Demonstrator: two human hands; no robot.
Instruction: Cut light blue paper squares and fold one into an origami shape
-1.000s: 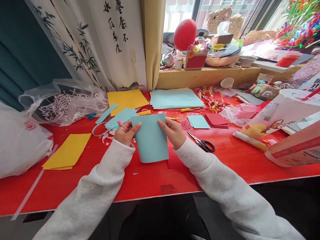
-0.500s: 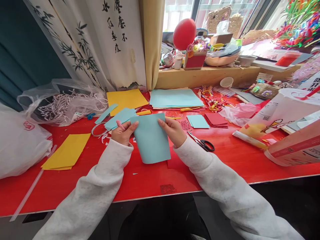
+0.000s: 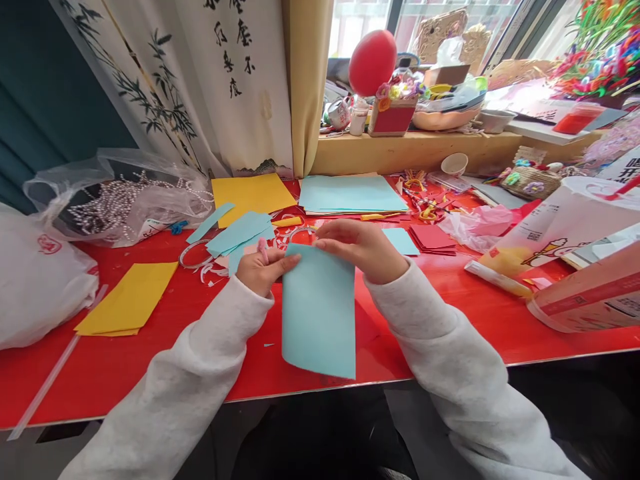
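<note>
Above the near part of a red table (image 3: 480, 300), a sheet of pale blue paper (image 3: 319, 313) is hanging between two bare hands, its lower edge curving. The left hand (image 3: 261, 268) is clamping the upper left corner, thumb lying in front — probably to steady the sheet. The right hand (image 3: 367, 252) is touching the top edge, fingers arching over it; whether they are gripping, I cannot tell. Yellow paper (image 3: 127, 298) is lying to the left, while red paper (image 3: 433, 239) and large blue sheets (image 3: 353, 195) are resting farther back — seemingly piled by colour.
</note>
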